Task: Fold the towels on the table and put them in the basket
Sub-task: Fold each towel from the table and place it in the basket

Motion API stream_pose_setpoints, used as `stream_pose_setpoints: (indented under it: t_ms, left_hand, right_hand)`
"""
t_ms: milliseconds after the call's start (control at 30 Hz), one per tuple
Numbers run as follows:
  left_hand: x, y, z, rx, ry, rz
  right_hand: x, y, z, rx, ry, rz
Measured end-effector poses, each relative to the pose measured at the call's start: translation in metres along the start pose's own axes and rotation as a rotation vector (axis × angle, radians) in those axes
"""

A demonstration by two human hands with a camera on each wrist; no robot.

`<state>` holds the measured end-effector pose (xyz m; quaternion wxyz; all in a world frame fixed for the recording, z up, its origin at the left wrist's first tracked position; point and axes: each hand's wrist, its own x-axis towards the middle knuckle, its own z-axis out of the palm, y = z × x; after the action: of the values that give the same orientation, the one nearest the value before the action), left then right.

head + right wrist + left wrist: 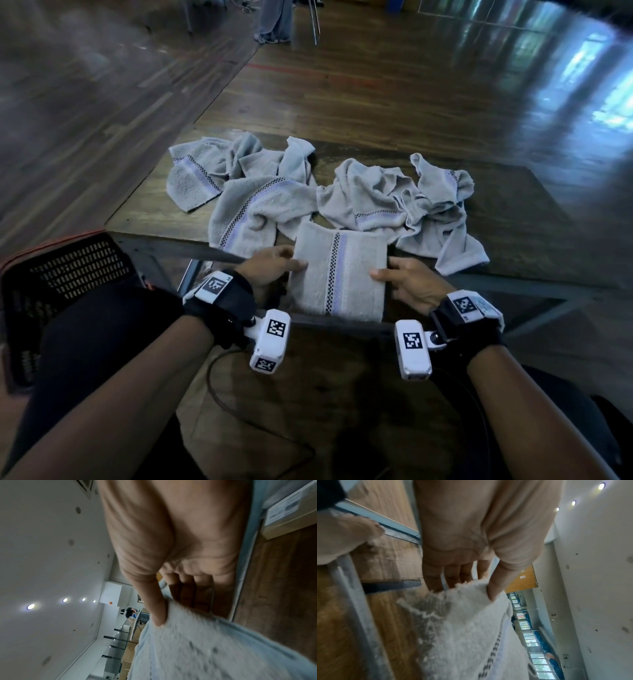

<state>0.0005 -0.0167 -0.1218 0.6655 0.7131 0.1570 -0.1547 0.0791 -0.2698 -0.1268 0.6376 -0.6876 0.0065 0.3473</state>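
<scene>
Pinching folded towel (339, 272) by both side edges | left hand (270, 265), right hand (409, 282): thumbs on top, fingers beneath | basket (65, 284) at my left.

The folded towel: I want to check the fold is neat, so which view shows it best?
The head view: the whole folded towel shows as a rectangle between the left hand and the right hand. The left wrist view shows only one pinched edge, and the right wrist view shows a blurred patch.

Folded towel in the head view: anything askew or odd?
Nothing stands out. The folded towel looks square with its stripe straight, gripped at its sides by the left hand and right hand, overhanging the table edge.
</scene>
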Motion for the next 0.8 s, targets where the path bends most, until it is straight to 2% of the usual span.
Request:
stream_pose_setpoints:
  t_ms: [133,233,400,567,800]
  left_hand:
    - [-0.049,-0.023,0.022,-0.139,-0.006,-0.022]
    - [-0.08,-0.022,0.028,-0.145,0.008,0.015]
    - [-0.128,0.031,0.014,-0.121,0.058,0.173]
    - [-0.185,0.084,-0.011,-0.101,0.235,0.281]
    - [-0.26,0.132,-0.075,-0.167,0.405,0.457]
  right_hand:
    - [-0.04,0.036,0.002,0.046,-0.024,0.057]
    - [-0.065,0.033,0.013,0.024,-0.017,0.021]
    - [-0.106,-0.02,0.039,0.074,-0.036,-0.146]
    - [-0.141,-0.094,0.077,-0.035,-0.152,-0.319]
    - [-0.144,-0.176,0.158,-0.075,-0.334,-0.456]
